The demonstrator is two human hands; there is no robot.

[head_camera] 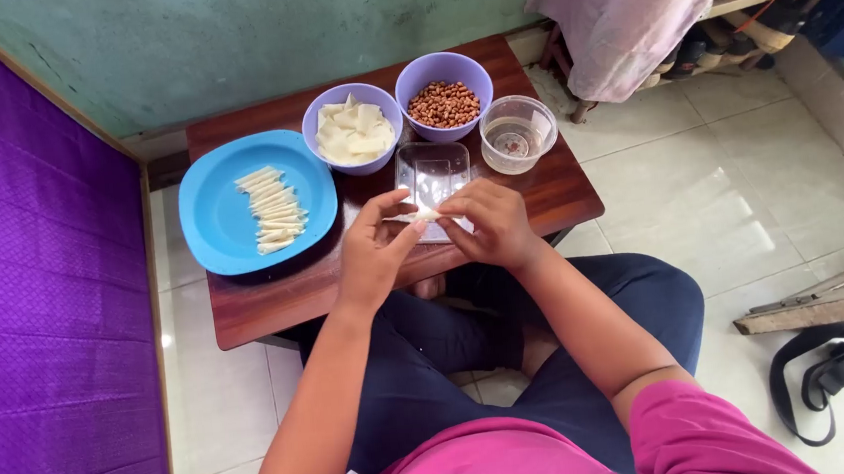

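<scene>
Your left hand and right hand meet over the clear tray, fingers pinched closed on a small pale wrapper, probably to roll it tight. Finished rolls lie at ten o'clock on the blue plate; the wrapper bowl and peanut bowl stand at twelve, within easy reach.

Both hands pinch a pale wrapper.

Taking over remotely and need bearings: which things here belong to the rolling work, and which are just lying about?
In use: pale wrapper piece pinched by left hand and right hand; clear tray; bowl of wrappers; bowl of peanuts; clear cup; blue plate of rolls.
Lying about: pink cloth; black strap.
</scene>
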